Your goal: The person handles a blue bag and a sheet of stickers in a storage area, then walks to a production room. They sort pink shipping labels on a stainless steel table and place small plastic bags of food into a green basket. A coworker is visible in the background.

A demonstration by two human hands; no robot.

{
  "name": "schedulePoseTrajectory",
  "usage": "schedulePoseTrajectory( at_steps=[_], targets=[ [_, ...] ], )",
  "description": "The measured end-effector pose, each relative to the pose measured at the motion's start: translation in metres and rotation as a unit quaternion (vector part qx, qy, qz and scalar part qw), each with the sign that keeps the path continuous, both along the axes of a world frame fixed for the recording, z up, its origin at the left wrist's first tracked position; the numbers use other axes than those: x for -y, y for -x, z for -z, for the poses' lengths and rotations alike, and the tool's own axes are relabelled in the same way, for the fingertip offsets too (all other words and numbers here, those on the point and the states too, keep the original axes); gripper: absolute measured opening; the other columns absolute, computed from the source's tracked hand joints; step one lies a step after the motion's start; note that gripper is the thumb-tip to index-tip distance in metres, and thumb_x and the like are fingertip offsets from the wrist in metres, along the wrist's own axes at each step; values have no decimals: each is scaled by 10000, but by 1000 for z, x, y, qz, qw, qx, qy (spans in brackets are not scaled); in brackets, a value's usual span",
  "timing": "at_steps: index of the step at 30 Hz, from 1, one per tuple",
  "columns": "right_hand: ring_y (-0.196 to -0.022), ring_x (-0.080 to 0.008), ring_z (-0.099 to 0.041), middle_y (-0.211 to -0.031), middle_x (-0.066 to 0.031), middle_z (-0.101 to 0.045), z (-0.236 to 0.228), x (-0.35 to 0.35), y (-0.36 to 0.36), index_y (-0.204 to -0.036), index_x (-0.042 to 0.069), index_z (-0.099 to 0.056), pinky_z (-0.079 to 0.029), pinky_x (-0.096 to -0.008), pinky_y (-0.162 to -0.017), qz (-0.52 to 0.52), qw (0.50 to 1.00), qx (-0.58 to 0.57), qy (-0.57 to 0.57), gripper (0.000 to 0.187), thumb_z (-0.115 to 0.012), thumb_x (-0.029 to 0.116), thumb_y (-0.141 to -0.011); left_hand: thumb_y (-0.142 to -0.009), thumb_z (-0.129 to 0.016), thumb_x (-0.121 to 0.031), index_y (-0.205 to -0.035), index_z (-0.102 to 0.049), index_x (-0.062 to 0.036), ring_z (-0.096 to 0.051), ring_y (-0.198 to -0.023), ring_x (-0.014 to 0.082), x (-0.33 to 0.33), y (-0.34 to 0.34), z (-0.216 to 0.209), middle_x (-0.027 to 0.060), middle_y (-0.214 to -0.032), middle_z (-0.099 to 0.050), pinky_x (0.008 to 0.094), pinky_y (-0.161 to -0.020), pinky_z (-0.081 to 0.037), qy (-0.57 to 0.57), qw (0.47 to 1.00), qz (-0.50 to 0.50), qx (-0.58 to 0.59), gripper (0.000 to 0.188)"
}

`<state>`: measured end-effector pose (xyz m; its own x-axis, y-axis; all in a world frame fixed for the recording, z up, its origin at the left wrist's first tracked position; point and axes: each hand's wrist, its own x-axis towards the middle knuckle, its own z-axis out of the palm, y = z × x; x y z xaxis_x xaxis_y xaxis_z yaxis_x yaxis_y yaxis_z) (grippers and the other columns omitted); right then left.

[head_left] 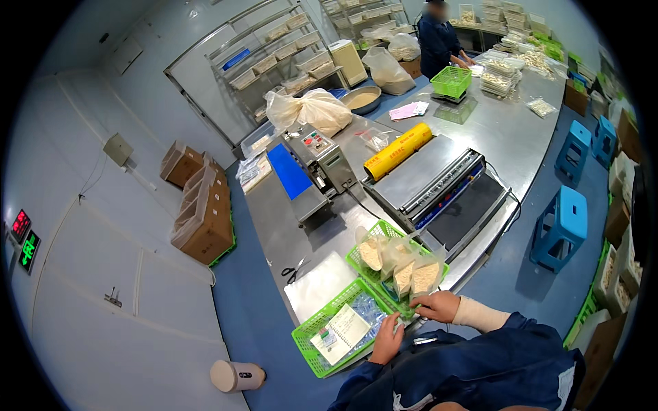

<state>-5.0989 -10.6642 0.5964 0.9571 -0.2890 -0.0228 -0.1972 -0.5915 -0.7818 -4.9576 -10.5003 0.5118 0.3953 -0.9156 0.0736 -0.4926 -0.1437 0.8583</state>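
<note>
My left hand [388,339] is beside the right edge of a green basket [317,363] that holds small clear blue-tinted packets [367,307] and an open spiral notebook [343,331]. Its fingers look pinched together, and what they hold, if anything, is too small to make out. Just to the right, my right hand [439,306] has curled fingers at the near end of a second green basket [355,259]. Several clear bags of pale beige granules [425,277] stand upright in that basket, open at the top. Whatever lies between the right fingertips is hidden.
White plastic sheets [322,282] and black scissors [293,272] lie left of the baskets. Beyond stand a film wrapping machine [428,181], a yellow film roll [397,151] and a blue-belted sealer [291,170]. Blue stools [561,222] stand right; a co-worker [439,41] works at the far end.
</note>
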Motion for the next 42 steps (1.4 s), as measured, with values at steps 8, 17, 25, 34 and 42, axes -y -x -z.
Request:
schedulePoseTrajectory(
  at_steps=[8,17,25,34,42],
  targets=[
    [-716,-333,-600,-799,-167,-616,-3,0,1,-1029,89,-567,-474,-402,-656,6,1000,-2,-6,286,-495,296,-846,-843,-512,-160,-1129,-479,-15,-533,-953,312,0,2,-4,179,-1077,-508,355,-811,-426,-31,999,36,2,322],
    [-730,-336,-596,-815,-167,-611,-6,1,-3,-1018,95,-569,-471,-406,-645,19,1000,-3,-11,256,-504,259,-832,-837,-502,-138,-1102,-493,-9,-500,-962,363,-2,-2,13,203,-1042,-511,372,-823,-413,5,998,45,53,295],
    [-660,-338,-595,-726,-169,-606,11,-2,-5,-997,104,-571,-477,-418,-604,8,1000,10,25,239,-518,259,-823,-842,-513,-128,-1075,-507,-5,-535,-903,326,-6,2,2,171,-1019,-528,353,-774,-434,-20,998,43,37,263],
    [-642,-332,-590,-707,-150,-605,33,-4,3,-1012,120,-567,-467,-402,-578,-1,999,-9,51,239,-520,268,-830,-819,-530,-110,-1052,-528,-10,-543,-827,293,-1,4,17,158,-926,-537,341,-736,-433,18,995,84,55,254],
    [-574,-264,-609,-691,-135,-624,127,19,24,-1048,43,-537,-489,-366,-571,58,983,-133,-117,319,-488,260,-819,-820,-529,-142,-1071,-513,2,-521,-910,322,-4,4,20,176,-1002,-525,355,-788,-423,-31,993,115,18,290]
  ],
)
